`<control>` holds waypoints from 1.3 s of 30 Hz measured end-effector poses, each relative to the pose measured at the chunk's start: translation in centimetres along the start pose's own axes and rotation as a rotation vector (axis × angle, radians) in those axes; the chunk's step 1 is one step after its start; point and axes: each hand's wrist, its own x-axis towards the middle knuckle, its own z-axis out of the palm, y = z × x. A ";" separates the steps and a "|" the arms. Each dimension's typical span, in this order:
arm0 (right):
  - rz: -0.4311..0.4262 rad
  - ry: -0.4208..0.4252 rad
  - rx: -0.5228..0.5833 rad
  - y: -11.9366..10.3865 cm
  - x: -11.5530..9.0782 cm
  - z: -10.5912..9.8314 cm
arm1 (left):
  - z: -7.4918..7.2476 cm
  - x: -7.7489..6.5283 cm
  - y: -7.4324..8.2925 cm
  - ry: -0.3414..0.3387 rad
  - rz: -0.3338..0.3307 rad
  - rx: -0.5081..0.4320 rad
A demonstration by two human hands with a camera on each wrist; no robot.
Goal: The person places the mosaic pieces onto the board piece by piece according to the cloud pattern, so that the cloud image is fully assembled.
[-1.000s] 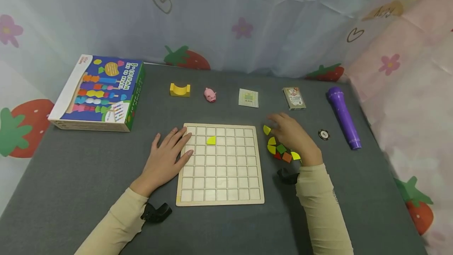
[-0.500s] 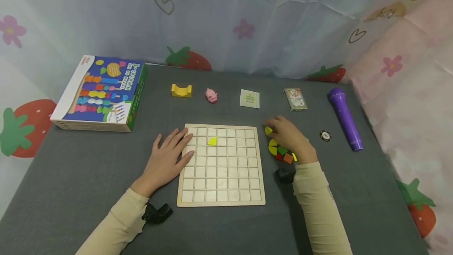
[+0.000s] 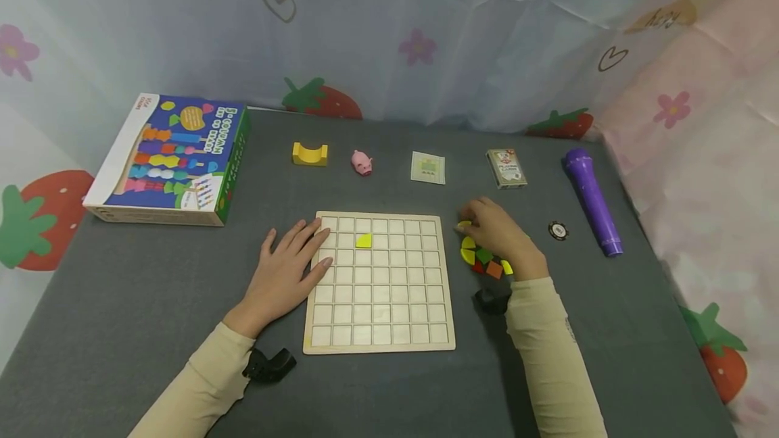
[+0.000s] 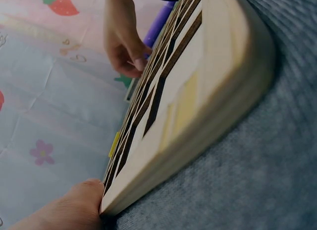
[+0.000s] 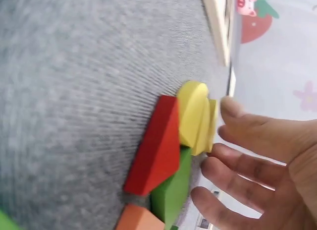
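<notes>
My left hand [image 3: 286, 269] lies with spread fingers on the left edge of a wooden grid board [image 3: 372, 350]; in the left wrist view its thumb [image 4: 74, 205] touches the board's corner. One yellow quarter-circle block [image 3: 363, 241] sits in a cell of the second row. Right of the board, my right hand [image 3: 499, 228] pinches another yellow quarter-circle block [image 3: 464, 224], partly hidden under the fingertips. Below that hand lie more yellow blocks [image 5: 193, 113], a red block [image 5: 156, 145], a green block [image 5: 173, 190] and an orange block [image 3: 494, 270].
Along the back stand a boxed bead set [image 3: 176, 154], a yellow arch block [image 3: 310, 154], a pink pig figure [image 3: 362, 163], a patterned card [image 3: 428, 167] and a playing-card box [image 3: 506, 168]. To the right are a poker chip [image 3: 558, 230] and a purple microphone-shaped tube [image 3: 593, 201].
The right hand's fingers have come down from above the uppermost yellow block and closed over it; less of that block shows now. The left hand stays on the board.
</notes>
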 end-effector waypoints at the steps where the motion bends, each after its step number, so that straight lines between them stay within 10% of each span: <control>1: -0.004 0.000 0.000 0.0 0.0 0.0 | 0.0 0.0 0.0 0.001 0.000 0.000; 19: -0.031 0.022 -0.103 -0.5 -0.2 0.1 | -0.1 0.0 0.1 -0.012 -0.013 -0.004; 39: -0.226 0.054 -0.088 -7.5 -0.5 3.5 | -0.2 0.0 0.2 -0.009 -0.016 -0.010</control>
